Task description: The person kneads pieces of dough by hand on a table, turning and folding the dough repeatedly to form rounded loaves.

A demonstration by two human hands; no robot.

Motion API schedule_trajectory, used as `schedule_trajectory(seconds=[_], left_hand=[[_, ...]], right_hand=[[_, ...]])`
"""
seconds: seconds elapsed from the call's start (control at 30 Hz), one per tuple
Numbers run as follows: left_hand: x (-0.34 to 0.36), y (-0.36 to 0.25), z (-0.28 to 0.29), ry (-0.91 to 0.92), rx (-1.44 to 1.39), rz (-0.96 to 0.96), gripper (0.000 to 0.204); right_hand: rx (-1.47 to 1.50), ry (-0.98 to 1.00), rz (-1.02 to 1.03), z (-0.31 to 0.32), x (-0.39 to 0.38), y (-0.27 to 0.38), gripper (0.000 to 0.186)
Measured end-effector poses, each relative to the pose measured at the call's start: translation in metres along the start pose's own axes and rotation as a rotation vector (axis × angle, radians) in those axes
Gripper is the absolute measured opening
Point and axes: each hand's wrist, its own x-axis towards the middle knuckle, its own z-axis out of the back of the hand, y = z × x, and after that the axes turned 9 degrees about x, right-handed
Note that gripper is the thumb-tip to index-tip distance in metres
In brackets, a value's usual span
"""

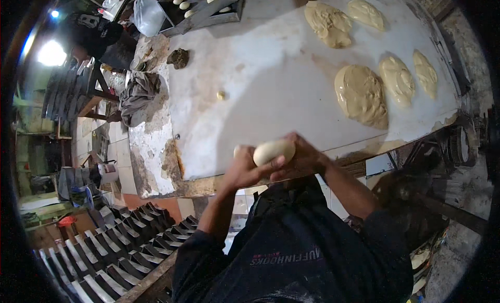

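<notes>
A smooth, pale ball of dough (273,151) is held between my two hands, above the near edge of the worktable (271,102). My left hand (244,169) presses against its left side, thumb pointing right below it. My right hand (303,157) curls round the right side of the ball. Just past my left fingers shows a pale bit (237,150), probably dough, mostly hidden by the hand. A tiny dough scrap (221,95) lies farther off on the table.
At the right lie large dough slabs (361,95) and smaller dough pieces (397,80). A dark tray (237,14) with several dough balls stands at the far left, beside a clear plastic bag (149,15). A grey cloth (139,92) hangs at the left edge. Metal moulds (117,245) are stacked lower left.
</notes>
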Motion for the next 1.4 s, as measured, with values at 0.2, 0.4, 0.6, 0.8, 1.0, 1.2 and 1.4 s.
schedule_trajectory(seconds=[0.2, 0.4, 0.6, 0.8, 1.0, 1.2, 1.4], left_hand=[[0.002, -0.030, 0.014, -0.192, 0.567, -0.746, 0.058], [0.019, 0.053, -0.055, -0.006, 0.546, -0.572, 0.063], [0.132, 0.047, 0.027, -0.490, 0.526, 0.113, 0.065], [0.227, -0.018, 0.061, -0.696, 0.972, -0.365, 0.039], [0.224, -0.028, 0.023, 0.011, 0.943, -0.198, 0.067], [0.091, -0.006, 0.013, 0.287, 0.272, -0.073, 0.052], [0.014, 0.001, 0.005, 0.049, -0.016, -0.081, 0.042]], right_hand=[[-0.526, -0.095, 0.363, 0.007, -0.014, 0.052, 0.041], [-0.627, 0.215, -0.250, 0.000, -0.038, -0.012, 0.042], [-0.655, -0.667, -0.055, 0.104, 0.045, -0.039, 0.055], [0.260, -0.940, -0.102, 0.112, 0.039, -0.065, 0.064], [0.428, -0.689, -0.079, 0.081, 0.031, -0.100, 0.091], [0.320, -0.232, -0.037, 0.033, 0.021, -0.092, 0.076], [0.425, -0.219, -0.203, 0.008, 0.002, -0.004, 0.067]])
